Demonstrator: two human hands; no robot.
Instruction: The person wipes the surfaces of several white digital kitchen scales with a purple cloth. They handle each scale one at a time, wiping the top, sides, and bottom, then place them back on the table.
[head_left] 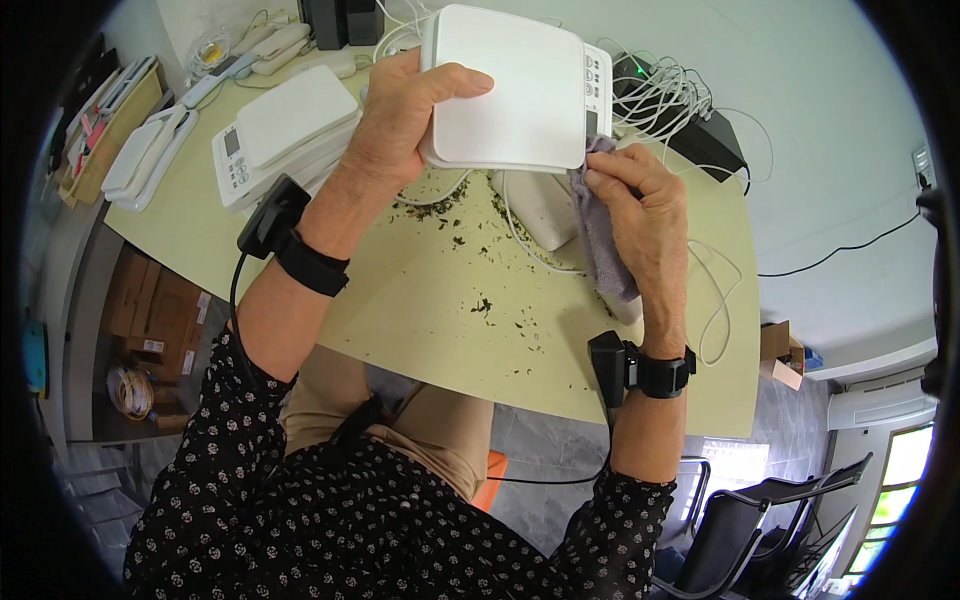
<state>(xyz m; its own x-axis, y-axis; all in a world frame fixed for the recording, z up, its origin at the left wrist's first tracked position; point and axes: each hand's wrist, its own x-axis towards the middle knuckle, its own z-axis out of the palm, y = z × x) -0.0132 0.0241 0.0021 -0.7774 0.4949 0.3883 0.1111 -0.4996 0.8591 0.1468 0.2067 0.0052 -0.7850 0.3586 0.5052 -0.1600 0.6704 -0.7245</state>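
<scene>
Raised above the table is a white digital kitchen scale (510,95), with buttons and a small display along its right side. My left hand (405,110) grips its left edge, thumb lying on the flat top. A grey-purple cloth (605,235) hangs from my right hand (635,195), whose fingers pinch it against the scale's lower right corner by the display. Below the scale, dark dry leaf bits (485,305) are scattered over the pale green tabletop (430,330). A white object (540,210) with a cable lies partly hidden behind the scale and cloth.
More white scales (290,125) are stacked at the left. A bin of stationery (110,130) stands at the far left edge. Tangled white cables (665,90) lie on a black box (710,145) at the back right. A black chair (725,540) is on the floor to the right.
</scene>
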